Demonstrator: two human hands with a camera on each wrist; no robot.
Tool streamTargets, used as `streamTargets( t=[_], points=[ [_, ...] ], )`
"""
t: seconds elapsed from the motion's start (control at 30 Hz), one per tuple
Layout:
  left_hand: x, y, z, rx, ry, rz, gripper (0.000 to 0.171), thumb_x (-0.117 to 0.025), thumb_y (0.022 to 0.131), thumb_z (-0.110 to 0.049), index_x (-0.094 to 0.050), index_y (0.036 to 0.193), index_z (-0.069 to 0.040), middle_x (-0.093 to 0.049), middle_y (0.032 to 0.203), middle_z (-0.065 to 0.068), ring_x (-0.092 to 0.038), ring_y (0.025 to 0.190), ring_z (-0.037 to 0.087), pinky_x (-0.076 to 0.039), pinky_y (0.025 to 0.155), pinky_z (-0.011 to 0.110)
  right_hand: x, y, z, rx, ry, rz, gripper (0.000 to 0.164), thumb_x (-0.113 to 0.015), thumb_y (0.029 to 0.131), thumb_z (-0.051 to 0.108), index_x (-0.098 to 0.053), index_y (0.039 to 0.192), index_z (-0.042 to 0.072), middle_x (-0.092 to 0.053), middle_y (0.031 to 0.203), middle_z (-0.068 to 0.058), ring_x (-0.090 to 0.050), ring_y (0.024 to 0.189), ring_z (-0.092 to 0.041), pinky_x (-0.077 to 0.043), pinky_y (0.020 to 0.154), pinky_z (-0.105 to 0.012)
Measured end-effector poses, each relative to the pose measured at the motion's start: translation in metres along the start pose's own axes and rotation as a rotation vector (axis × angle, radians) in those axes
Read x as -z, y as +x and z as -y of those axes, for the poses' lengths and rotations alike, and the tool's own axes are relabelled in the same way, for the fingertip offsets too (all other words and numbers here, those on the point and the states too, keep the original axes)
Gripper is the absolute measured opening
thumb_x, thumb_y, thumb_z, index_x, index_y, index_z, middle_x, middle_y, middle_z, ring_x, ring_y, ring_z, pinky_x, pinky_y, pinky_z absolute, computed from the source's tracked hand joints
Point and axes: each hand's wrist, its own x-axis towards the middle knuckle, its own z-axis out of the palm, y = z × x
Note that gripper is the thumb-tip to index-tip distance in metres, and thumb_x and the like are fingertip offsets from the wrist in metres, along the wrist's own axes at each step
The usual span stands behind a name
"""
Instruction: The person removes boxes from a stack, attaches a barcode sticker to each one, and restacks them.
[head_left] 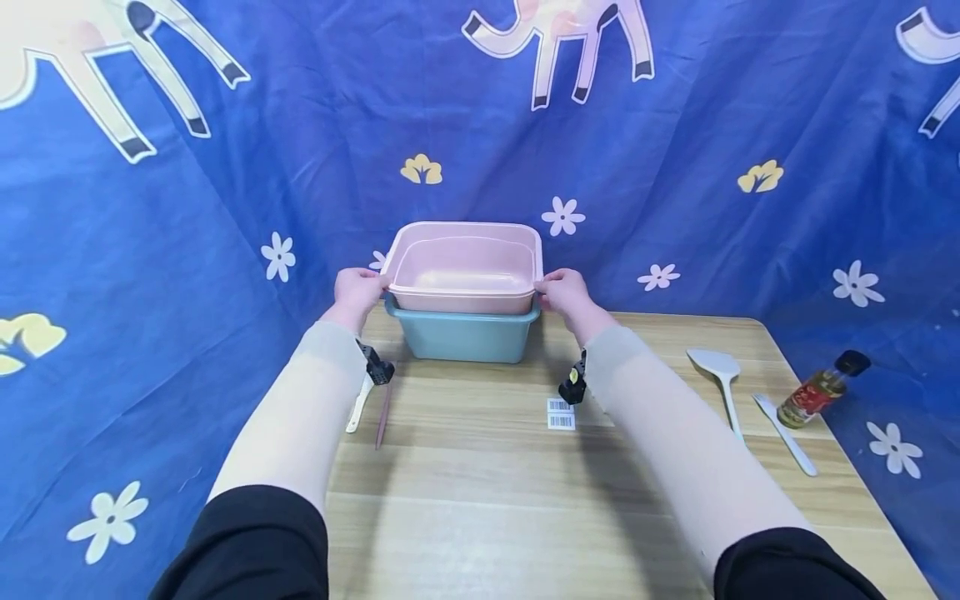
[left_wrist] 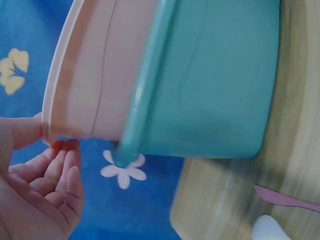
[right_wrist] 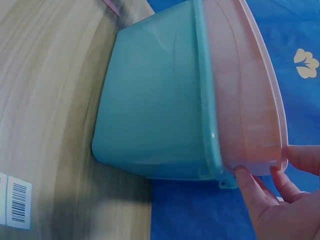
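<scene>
A pink plastic basin (head_left: 465, 258) sits partly inside a teal basin (head_left: 465, 336) at the back of the table, its upper part standing above the teal rim. My left hand (head_left: 358, 292) pinches the pink rim at the left end, thumb on top and fingers beneath, as the left wrist view shows. At the opposite end my right hand (head_left: 564, 293) grips the same rim, with fingertips (right_wrist: 243, 175) against the pink wall just above the teal edge. The teal basin rests on the wooden table, and no hand holds it.
Left of centre lie a white utensil (head_left: 360, 406) and a pink knife (head_left: 384, 412). A barcode label (head_left: 561, 414) is near my right wrist. On the right are a pale spatula (head_left: 716, 367), a light blue knife (head_left: 785, 435) and a tilted sauce bottle (head_left: 817, 392). A blue curtain (head_left: 480, 142) stands behind.
</scene>
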Motion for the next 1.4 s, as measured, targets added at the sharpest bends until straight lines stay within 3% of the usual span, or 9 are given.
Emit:
streamTargets(
  t=[0.17,0.3,0.47,0.63,0.77,1.03,1.13,1.27,1.4],
  points=[
    [0.008,-0.004,-0.018,-0.022,-0.017,-0.031,0.031,-0.069,0.091,-0.021,-0.065,0.108,0.004,-0.061,0.093,0.007,-0.055,0.092,0.021,-0.044,0.08,0.028,0.004,-0.004,0.013,0.063,-0.067,-0.027,0.013,-0.063,0.095,0.008,-0.054,0.102,0.0,-0.054,0.101,-0.012,-0.057,0.102,-0.031,-0.049,0.089,-0.036],
    [0.016,-0.011,-0.037,-0.068,-0.031,-0.038,0.029,-0.068,0.092,-0.023,-0.063,0.105,0.002,-0.058,0.1,0.01,-0.052,0.092,0.021,-0.043,0.077,0.029,0.013,-0.006,0.028,0.109,-0.153,-0.064,0.021,-0.063,0.095,0.014,-0.058,0.11,0.0,-0.054,0.11,-0.01,-0.049,0.105,-0.026,-0.041,0.094,-0.038],
    [0.022,-0.022,-0.064,-0.111,-0.095,-0.024,0.027,-0.069,0.092,-0.027,-0.061,0.103,-0.003,-0.055,0.1,0.007,-0.051,0.089,0.018,-0.042,0.075,0.029,0.031,-0.011,0.048,0.158,-0.12,-0.058,0.025,-0.063,0.096,0.016,-0.057,0.115,0.0,-0.053,0.118,-0.011,-0.046,0.114,-0.027,-0.035,0.103,-0.042],
    [0.015,-0.028,-0.091,-0.157,-0.139,-0.001,0.028,-0.071,0.091,-0.031,-0.06,0.099,-0.007,-0.053,0.096,0.003,-0.049,0.087,0.017,-0.042,0.075,0.029,0.062,-0.017,0.07,0.236,-0.084,-0.064,0.026,-0.064,0.095,0.015,-0.058,0.115,-0.001,-0.055,0.116,-0.008,-0.046,0.115,-0.024,-0.034,0.104,-0.038],
    [-0.003,-0.031,-0.112,-0.206,-0.149,0.01,0.028,-0.073,0.089,-0.031,-0.059,0.094,-0.007,-0.054,0.092,0.003,-0.05,0.086,0.017,-0.042,0.074,0.027,0.092,-0.022,0.083,0.264,-0.083,-0.097,0.021,-0.064,0.095,0.015,-0.06,0.111,0.002,-0.054,0.11,-0.003,-0.044,0.115,-0.022,-0.031,0.105,-0.036],
    [-0.052,-0.047,-0.156,-0.288,-0.091,0.068,0.029,-0.073,0.088,-0.033,-0.059,0.093,-0.008,-0.055,0.092,0.004,-0.051,0.089,0.02,-0.043,0.077,0.03,0.154,-0.035,0.087,0.199,-0.051,-0.214,0.027,-0.063,0.096,0.023,-0.063,0.118,0.006,-0.049,0.133,-0.006,-0.04,0.122,-0.025,-0.026,0.111,-0.045],
    [-0.071,-0.056,-0.169,-0.285,-0.057,0.106,0.032,-0.072,0.089,-0.037,-0.058,0.095,-0.008,-0.055,0.093,0.005,-0.052,0.088,0.021,-0.044,0.074,0.03,0.175,-0.041,0.084,0.173,-0.019,-0.259,0.026,-0.064,0.096,0.024,-0.064,0.117,0.009,-0.049,0.132,-0.003,-0.041,0.12,-0.023,-0.025,0.111,-0.044],
    [-0.095,-0.068,-0.178,-0.281,-0.005,0.16,0.035,-0.071,0.09,-0.04,-0.058,0.096,-0.007,-0.055,0.091,0.007,-0.053,0.085,0.022,-0.044,0.068,0.029,0.197,-0.047,0.076,0.163,0.0,-0.324,0.023,-0.062,0.096,0.023,-0.064,0.115,0.011,-0.049,0.131,0.0,-0.04,0.121,-0.02,-0.027,0.11,-0.038],
    [-0.118,-0.082,-0.178,-0.278,0.001,0.201,0.035,-0.07,0.091,-0.038,-0.057,0.095,-0.005,-0.055,0.089,0.008,-0.053,0.083,0.024,-0.044,0.067,0.03,0.214,-0.048,0.064,0.13,0.005,-0.359,0.019,-0.059,0.097,0.025,-0.062,0.113,0.014,-0.042,0.143,-0.004,-0.038,0.124,-0.02,-0.024,0.112,-0.037]
  ],
)
